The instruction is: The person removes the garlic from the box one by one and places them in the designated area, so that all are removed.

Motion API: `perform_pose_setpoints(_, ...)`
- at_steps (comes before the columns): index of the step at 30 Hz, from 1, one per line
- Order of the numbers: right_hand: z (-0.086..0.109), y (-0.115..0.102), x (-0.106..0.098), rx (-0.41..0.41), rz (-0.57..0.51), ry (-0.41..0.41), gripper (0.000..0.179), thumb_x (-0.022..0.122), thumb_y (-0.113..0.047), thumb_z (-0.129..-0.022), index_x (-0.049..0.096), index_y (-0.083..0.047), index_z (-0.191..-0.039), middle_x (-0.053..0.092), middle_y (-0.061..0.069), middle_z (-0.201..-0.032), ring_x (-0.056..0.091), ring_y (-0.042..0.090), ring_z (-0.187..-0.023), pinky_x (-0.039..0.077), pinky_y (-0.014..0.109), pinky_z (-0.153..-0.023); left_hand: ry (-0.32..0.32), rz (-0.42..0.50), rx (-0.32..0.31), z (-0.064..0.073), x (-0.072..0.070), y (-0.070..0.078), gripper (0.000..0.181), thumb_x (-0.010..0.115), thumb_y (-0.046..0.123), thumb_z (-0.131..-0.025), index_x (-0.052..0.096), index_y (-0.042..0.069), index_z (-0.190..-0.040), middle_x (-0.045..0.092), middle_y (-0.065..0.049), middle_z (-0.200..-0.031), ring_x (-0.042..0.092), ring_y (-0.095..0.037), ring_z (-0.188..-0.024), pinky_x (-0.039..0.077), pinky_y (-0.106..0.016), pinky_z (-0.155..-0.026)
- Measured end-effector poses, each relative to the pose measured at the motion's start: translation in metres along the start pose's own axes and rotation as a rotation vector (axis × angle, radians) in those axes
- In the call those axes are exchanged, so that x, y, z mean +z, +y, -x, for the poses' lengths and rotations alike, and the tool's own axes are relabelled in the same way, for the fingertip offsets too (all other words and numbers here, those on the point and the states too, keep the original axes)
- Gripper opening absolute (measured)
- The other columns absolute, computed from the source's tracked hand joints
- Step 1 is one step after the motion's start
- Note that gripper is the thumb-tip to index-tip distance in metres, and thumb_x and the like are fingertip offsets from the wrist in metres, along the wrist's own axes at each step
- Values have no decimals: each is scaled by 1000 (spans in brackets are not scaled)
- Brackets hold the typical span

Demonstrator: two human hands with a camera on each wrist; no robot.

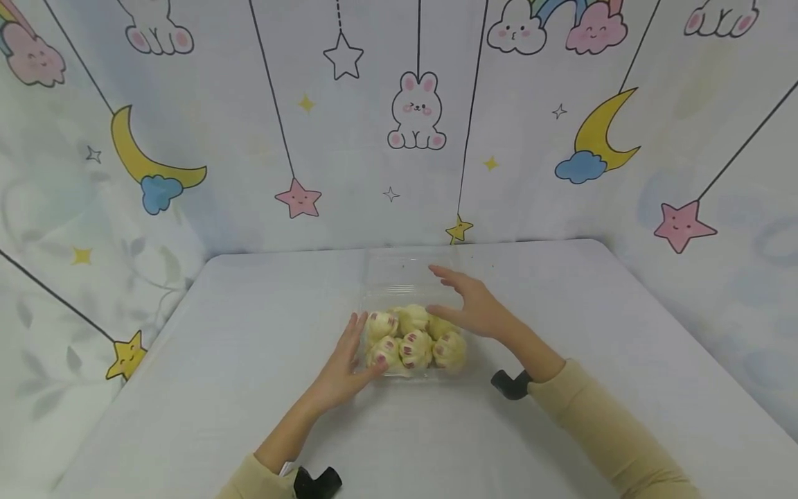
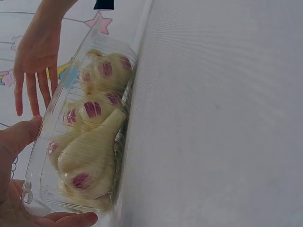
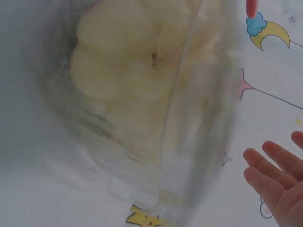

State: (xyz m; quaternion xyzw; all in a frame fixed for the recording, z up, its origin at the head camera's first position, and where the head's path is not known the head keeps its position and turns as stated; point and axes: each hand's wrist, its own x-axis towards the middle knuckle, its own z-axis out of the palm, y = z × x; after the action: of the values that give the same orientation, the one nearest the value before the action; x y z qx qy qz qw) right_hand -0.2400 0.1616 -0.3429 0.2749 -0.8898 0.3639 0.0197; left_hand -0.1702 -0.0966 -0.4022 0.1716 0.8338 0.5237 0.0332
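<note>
Several cream-coloured garlic bulbs (image 1: 416, 348) with purple patches sit in a clear plastic box (image 1: 430, 375). One bulb in the left wrist view has a long stem (image 2: 106, 132). The see-through lid (image 1: 395, 274) is folded back behind the box. Along the box's left side lies my left hand (image 1: 343, 367), fingers extended, with the thumb at the near left corner. My right hand (image 1: 476, 308) is spread over the back right part, thumb apart from the fingers and nothing in its grasp. A bulb (image 3: 137, 61) looms blurred through the plastic in the right wrist view.
The box stands on a white-covered table (image 1: 237, 333). Behind it and at the sides hangs a backdrop (image 1: 361, 145) printed with stars, moons and rabbits. Black wrist mounts (image 1: 511, 384) stick out from both sleeves.
</note>
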Motion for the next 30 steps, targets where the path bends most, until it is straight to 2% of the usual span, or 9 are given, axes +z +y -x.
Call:
perform_pose_setpoints(3, -1, -5, 6, 5, -2, -14, 71, 64, -39, -84, 33, -15, -142, 36, 4, -143, 39, 27, -126, 32, 49, -103, 13, -13, 8, -5, 4, -19, 87, 67, 27, -84, 8, 17, -148, -5, -16, -152, 6, -38, -136, 34, -54, -98)
perform_pose_setpoints(7, -3, -11, 12, 0, -1, -28, 69, 63, -40, -84, 33, -17, -142, 37, 3, -142, 39, 27, -126, 34, 50, -100, 16, -21, 4, -4, 6, -18, 87, 66, 28, -85, 7, 19, -148, -6, -14, -152, 7, -36, -136, 34, -54, -98)
perform_pose_setpoints(15, -13, -18, 30, -77, 26, -50, 64, 64, -33, -85, 36, -15, -141, 39, 3, -141, 43, 26, -123, 36, 46, -101, 8, -25, -2, -3, 5, -17, 89, 65, 29, -85, 4, 17, -148, -8, -14, -152, 6, -36, -136, 34, -53, -98)
perform_pose_setpoints(30, -29, -17, 53, -93, 22, -86, 63, 65, -30, -85, 39, -11, -139, 40, 4, -141, 40, 25, -126, 33, 42, -103, 19, -29, 4, -3, 5, -16, 91, 67, 27, -84, 2, 15, -148, -6, -13, -152, 5, -34, -137, 33, -53, -99)
